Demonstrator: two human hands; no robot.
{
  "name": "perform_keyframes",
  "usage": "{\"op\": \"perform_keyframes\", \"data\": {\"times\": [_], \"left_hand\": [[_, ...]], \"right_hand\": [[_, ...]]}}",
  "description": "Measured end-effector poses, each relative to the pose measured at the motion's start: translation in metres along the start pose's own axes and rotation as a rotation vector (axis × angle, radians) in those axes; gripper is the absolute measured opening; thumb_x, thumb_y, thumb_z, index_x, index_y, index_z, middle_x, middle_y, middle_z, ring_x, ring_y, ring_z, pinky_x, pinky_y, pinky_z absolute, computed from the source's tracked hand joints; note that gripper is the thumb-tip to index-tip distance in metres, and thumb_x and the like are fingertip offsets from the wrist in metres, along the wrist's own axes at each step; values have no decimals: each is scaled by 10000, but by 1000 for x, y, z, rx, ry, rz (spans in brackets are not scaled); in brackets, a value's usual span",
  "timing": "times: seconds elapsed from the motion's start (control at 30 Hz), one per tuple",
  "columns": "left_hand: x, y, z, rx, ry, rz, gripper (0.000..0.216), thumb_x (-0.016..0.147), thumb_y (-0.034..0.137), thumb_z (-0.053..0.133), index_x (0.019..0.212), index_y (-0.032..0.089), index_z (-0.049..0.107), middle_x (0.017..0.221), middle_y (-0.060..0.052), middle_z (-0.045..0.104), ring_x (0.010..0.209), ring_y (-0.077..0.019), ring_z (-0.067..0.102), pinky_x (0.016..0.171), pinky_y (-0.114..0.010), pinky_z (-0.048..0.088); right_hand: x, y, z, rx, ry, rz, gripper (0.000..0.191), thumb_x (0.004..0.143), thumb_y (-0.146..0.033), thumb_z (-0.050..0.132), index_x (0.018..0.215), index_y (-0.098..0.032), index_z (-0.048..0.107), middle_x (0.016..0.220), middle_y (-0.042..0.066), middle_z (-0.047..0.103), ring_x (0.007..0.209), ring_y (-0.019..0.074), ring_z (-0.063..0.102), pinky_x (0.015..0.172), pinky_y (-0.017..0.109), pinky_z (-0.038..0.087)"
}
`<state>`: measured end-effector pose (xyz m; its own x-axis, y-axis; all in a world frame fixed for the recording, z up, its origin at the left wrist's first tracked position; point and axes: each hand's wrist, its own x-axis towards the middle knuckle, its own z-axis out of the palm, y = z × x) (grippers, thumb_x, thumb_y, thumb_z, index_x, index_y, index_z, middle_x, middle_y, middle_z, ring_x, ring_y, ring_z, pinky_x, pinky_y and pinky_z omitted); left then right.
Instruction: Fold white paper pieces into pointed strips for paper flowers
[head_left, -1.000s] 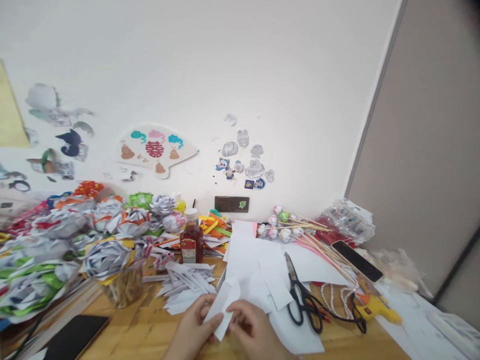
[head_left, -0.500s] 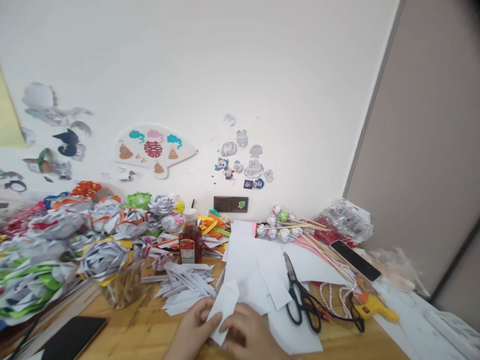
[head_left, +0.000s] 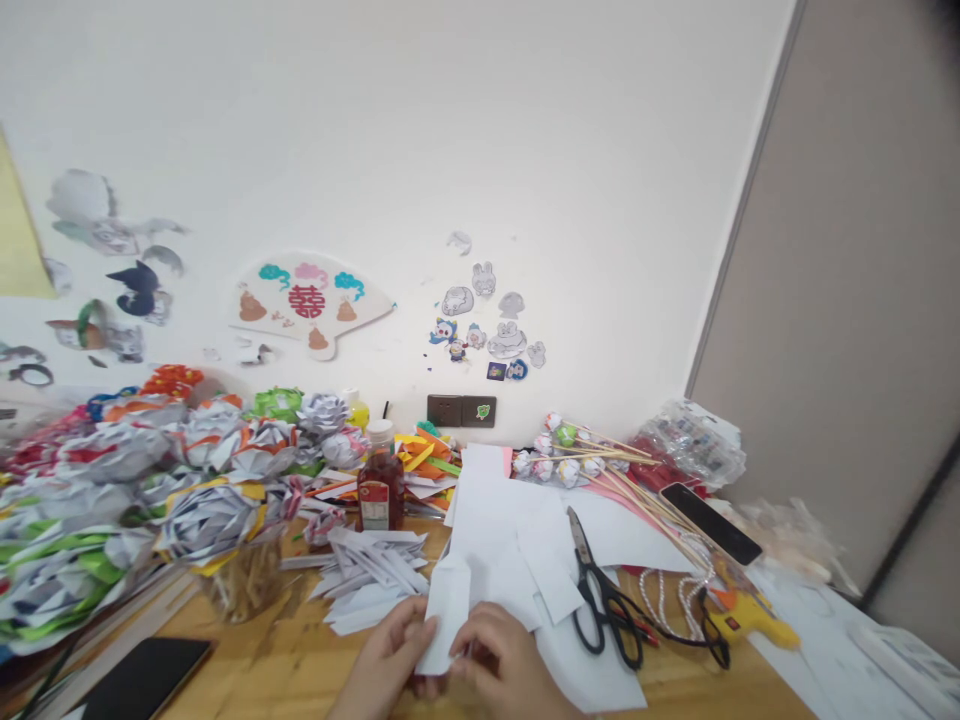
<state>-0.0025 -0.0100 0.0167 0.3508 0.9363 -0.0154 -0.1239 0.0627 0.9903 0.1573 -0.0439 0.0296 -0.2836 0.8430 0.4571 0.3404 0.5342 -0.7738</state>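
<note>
OK, paper [head_left: 448, 615] btwn L/R hands [head_left: 391, 645] [head_left: 506, 655]

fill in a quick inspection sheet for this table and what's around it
surface: wooden table, partly covered by white sheets
things in hand: white paper piece
clutter: paper flowers, paper strips, bottle, black-handled scissors, phone, yellow glue gun
hands: left hand grips the paper's left edge; right hand at its right edge, grip partly hidden
cables: black cord by the glue gun, ends unclear
surroundings: white wall with cutouts, dark socket panel
</note>
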Motion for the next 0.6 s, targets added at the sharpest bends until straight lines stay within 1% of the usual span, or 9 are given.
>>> {"op": "perform_keyframes", "data": {"times": [0.1, 0.17, 0.27, 0.33, 0.4, 0.5, 0.6], "left_hand": [[1, 2, -1, -20, -26, -31, 443, 619, 569, 605, 773, 156, 562, 392, 41, 586, 304, -102, 511, 338, -178, 346], [1, 3, -3, -35, -52, -45, 489, 614, 567, 611, 863, 148, 567, 414, 28, 607, 327, -114, 539, 350, -177, 350], [2, 1, -5, -65, -83, -12, 591, 591, 534, 654, 1025, 157, 516, 481, 16, 635, 360, -129, 569, 363, -180, 348], [2, -1, -5, -87, -89, 12, 667, 562, 511, 689, 1095, 180, 465, 559, 8, 653, 368, -131, 575, 354, -181, 332], [2, -3, -4, -102, -95, 19, 689, 557, 497, 701, 1118, 193, 443, 609, 0, 661, 374, -128, 577, 350, -180, 322], [3, -3, -4, -112, -116, 21, 646, 569, 490, 697, 1091, 184, 471, 605, 3, 650, 364, -120, 572, 345, -176, 311], [3, -2, -6, -118, -124, 11, 651, 537, 488, 716, 1072, 193, 493, 627, 1, 648, 368, -130, 582, 345, -183, 318]], "right_hand": [[2, -1, -1, 70, 31, 35, 45, 749, -179, 578, 713, -174, 604, 720, 14, 552, 700, 153, 507, 622, 226, 375], [3, -1, -2, 115, 54, 60, 91, 761, -222, 571, 696, -164, 597, 706, 15, 548, 672, 149, 500, 604, 228, 370], [4, 1, -2, 167, 88, 89, 152, 770, -275, 555, 678, -158, 583, 678, 10, 531, 640, 142, 479, 591, 231, 367], [4, 4, -2, 202, 104, 83, 173, 774, -299, 546, 676, -158, 574, 675, 10, 525, 642, 143, 476, 599, 236, 371], [3, 7, -1, 237, 113, 74, 178, 776, -307, 542, 682, -158, 567, 686, 13, 526, 652, 146, 482, 608, 241, 375], [3, 12, 1, 268, 116, 78, 174, 778, -304, 539, 688, -156, 559, 694, 15, 527, 654, 146, 489, 607, 243, 379], [3, 15, 1, 289, 118, 83, 178, 776, -310, 540, 688, -156, 557, 692, 14, 529, 655, 144, 490, 609, 242, 381]]}}
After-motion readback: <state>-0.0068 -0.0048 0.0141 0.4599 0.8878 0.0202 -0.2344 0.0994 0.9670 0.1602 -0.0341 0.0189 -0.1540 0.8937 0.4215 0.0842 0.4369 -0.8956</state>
